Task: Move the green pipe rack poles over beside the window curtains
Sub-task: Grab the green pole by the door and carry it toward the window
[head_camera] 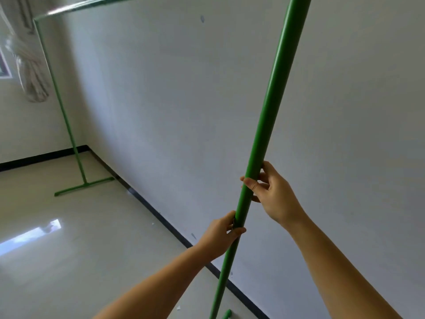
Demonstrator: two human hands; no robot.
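Note:
A green pipe rack stands along the white wall. Its near upright pole (269, 113) rises steeply in front of me. My left hand (220, 236) is wrapped around this pole low down. My right hand (271, 189) grips the same pole just above it. The rack's top bar (87, 5) runs across the upper left to the far upright pole (62, 107). That far pole stands on a green foot bar (85, 185) on the floor. Tied-back curtains (30, 72) hang at the far left, close behind the far pole.
The white wall (207, 100) runs along my right with a black skirting strip (161, 217) at its base. The glossy pale tile floor (69, 249) reflects a window. A short green foot end (227, 314) shows by the near pole's base.

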